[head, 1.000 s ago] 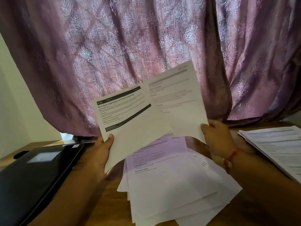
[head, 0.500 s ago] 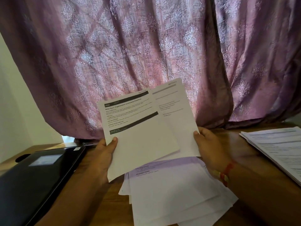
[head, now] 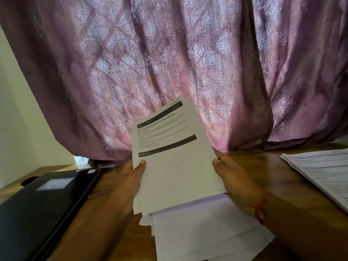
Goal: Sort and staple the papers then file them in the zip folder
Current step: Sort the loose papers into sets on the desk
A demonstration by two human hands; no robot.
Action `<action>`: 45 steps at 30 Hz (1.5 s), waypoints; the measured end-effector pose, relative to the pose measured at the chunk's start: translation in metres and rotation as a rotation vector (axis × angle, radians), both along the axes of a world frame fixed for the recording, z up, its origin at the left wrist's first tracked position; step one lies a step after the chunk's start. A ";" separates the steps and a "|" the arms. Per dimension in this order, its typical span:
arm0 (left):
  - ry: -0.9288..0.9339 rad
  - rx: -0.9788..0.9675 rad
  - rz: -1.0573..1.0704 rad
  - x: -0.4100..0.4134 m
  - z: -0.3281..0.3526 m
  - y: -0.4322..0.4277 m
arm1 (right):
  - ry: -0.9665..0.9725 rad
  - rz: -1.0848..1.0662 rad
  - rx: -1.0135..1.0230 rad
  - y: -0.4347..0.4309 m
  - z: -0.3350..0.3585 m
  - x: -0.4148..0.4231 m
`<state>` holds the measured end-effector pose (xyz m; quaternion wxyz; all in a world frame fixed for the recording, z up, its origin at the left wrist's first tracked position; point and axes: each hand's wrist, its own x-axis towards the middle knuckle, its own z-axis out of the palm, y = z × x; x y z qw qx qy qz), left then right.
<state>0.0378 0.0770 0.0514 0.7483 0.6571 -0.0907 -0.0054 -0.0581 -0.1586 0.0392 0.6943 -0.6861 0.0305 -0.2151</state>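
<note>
Purple curtain (head: pixel 169 72) behind the worktop (head: pixel 263 170) — left hand (head: pixel 130 178) and right hand (head: pixel 233 178) each grip the held papers (head: pixel 175 166) above the loose pile (head: pixel 207 228); uneven edges could misalign stapling.

1. The held sheets (head: pixel 175 166) were white pages squared together into one thin set, lifted off the table and tilted, top edge leaning away; the front page carried black header bars and small printed text over a blank lower half.
2. The loose pile (head: pixel 207 232) of white sheets lay fanned and uneven on the wooden table directly beneath the held set.
3. The printed stack (head: pixel 320 172) lay flat at the table's right edge, well apart from the pile.
4. The black zip folder (head: pixel 43 208) lay flat and closed at the left, a pale label on its cover.
</note>
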 end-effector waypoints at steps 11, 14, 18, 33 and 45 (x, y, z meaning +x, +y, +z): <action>-0.162 -0.099 -0.040 -0.008 0.001 -0.014 | 0.017 0.000 -0.157 -0.004 0.000 0.005; -0.209 -0.218 -0.100 -0.012 0.002 -0.017 | -0.005 -0.012 -0.287 -0.005 0.005 -0.001; -0.272 -0.266 -0.139 -0.016 0.003 -0.020 | -0.114 -0.082 -0.284 -0.004 0.011 -0.006; -0.144 -0.125 -0.147 -0.010 -0.004 -0.013 | -0.175 -0.209 -0.218 -0.011 -0.002 0.006; 0.109 -0.064 0.142 0.013 0.003 0.016 | 0.173 0.087 -1.384 -0.010 -0.018 -0.001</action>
